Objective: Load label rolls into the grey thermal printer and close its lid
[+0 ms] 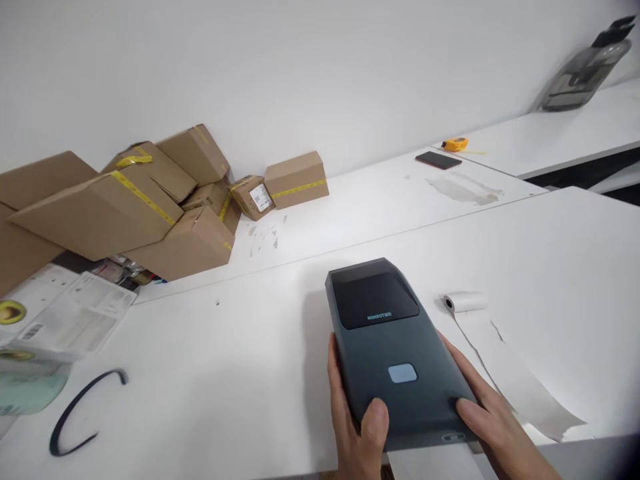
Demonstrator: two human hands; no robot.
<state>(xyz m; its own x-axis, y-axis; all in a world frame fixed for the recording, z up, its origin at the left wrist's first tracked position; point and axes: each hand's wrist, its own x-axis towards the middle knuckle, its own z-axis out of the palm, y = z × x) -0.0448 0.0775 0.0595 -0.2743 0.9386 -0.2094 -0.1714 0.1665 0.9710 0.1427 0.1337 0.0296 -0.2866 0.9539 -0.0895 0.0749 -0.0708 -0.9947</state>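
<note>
White table [225,373]: left hand [361,427] and right hand [493,420] grip the device [400,343], one o'clock from the left, ten from the right.

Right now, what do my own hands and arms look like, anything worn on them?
Your left hand and right hand are both bare, without gloves. The thumbs have rounded tips. No sleeve, watch or bracelet shows on your right wrist. Most fingers are hidden, so I can't rule out rings.
</note>
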